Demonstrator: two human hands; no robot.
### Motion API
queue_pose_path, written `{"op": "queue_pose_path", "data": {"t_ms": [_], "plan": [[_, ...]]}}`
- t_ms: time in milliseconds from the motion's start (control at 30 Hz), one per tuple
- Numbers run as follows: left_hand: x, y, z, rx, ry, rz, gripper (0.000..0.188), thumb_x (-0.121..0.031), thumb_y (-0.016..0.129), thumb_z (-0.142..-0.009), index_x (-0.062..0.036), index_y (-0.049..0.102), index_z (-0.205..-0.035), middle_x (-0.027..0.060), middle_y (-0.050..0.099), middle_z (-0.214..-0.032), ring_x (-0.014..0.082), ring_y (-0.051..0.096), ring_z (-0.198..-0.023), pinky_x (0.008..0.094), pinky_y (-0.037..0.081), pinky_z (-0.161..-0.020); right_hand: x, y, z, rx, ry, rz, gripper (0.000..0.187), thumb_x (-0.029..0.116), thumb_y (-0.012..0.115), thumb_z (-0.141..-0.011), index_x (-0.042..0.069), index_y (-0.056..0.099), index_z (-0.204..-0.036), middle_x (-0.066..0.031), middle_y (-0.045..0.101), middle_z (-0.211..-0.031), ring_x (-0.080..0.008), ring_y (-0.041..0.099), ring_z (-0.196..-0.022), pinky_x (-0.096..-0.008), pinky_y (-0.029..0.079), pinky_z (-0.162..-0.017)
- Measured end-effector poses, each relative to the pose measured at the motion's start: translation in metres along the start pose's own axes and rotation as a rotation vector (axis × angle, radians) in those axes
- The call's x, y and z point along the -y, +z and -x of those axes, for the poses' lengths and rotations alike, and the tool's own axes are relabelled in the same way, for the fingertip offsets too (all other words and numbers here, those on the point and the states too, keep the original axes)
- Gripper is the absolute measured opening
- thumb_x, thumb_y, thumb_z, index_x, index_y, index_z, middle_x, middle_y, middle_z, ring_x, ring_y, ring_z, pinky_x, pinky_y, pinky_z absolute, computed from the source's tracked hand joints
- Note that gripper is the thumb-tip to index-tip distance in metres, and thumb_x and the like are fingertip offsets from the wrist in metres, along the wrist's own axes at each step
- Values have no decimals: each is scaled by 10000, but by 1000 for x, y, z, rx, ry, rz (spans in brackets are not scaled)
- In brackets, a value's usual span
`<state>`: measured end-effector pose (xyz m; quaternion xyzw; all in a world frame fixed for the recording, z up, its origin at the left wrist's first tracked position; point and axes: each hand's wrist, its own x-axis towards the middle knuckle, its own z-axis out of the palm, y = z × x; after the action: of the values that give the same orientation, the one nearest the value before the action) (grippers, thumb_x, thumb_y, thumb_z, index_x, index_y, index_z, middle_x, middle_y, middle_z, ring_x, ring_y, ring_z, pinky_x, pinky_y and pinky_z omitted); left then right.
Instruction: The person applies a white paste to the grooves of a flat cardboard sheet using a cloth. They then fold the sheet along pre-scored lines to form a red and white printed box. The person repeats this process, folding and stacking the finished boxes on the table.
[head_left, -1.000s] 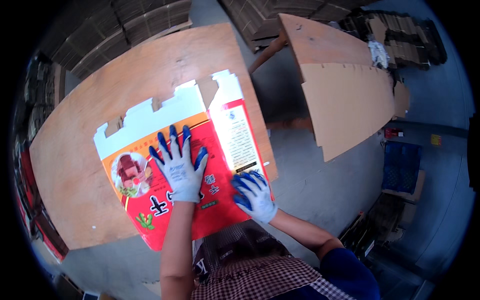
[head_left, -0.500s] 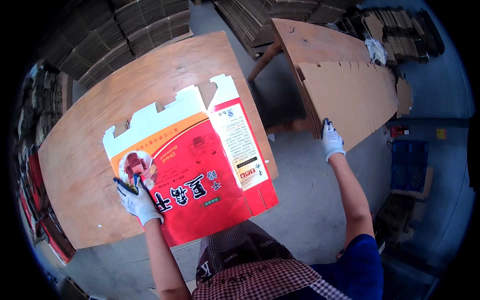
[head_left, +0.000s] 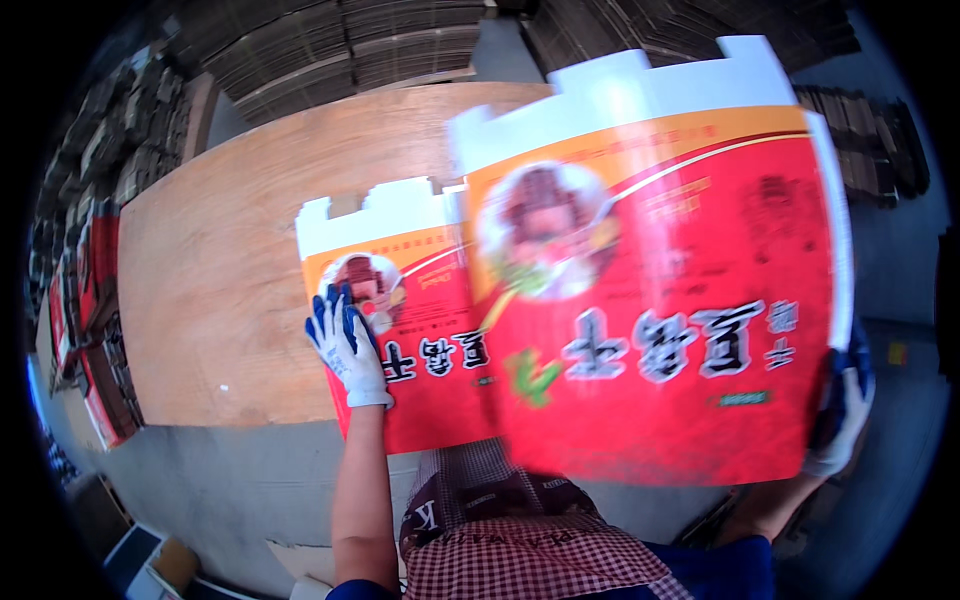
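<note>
A flat red carton blank (head_left: 425, 420) with an orange band and white cut-out flaps lies on the wooden table. My gloved left hand (head_left: 348, 345) rests on its left part, fingers spread and holding nothing. In front of me, a second printed carton blank (head_left: 670, 230) of the same design is raised and blurred by motion, covering the right part of the first one. My gloved right hand (head_left: 848, 405) grips its lower right edge, some fingers hidden behind it.
The wooden table (head_left: 220, 290) stretches left and away from me. Bundled stacks of flat cardboard (head_left: 410, 50) stand behind it. More piles line the left side (head_left: 140, 130), with red printed sheets (head_left: 100, 260) below, and the right wall (head_left: 880, 140).
My right hand has lifted the cardboard from the right-hand table and swung it over in front of me, showing its printed face. My left hand stays on the lower blank. The view has turned left.
</note>
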<state>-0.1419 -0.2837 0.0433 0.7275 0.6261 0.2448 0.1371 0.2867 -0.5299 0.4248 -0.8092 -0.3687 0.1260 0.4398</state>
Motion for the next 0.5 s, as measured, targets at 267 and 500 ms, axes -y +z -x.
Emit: {"op": "queue_pose_path", "data": {"t_ms": [267, 500], "plan": [[-3, -50, -7, 137, -476, 1232, 605, -215, 542, -1034, 20, 329, -1550, 104, 321, -1629, 229, 349, -1465, 366, 246, -1217, -155, 256, 81, 314, 607, -495, 577, -50, 558, -942, 10, 448, -1506, -57, 545, -1440, -96, 557, -1160, -232, 429, -1023], [-61, -13, -19, 222, 226, -144, 644, -201, 685, -870, -200, 508, -1489, 169, 336, -1612, 428, 258, -1484, 593, 155, -1198, -165, 278, 91, 447, 383, 134, 552, 107, 649, -944, 69, 492, -1472, -166, 633, -1322, -236, 609, -1177, -337, 477, -997]]}}
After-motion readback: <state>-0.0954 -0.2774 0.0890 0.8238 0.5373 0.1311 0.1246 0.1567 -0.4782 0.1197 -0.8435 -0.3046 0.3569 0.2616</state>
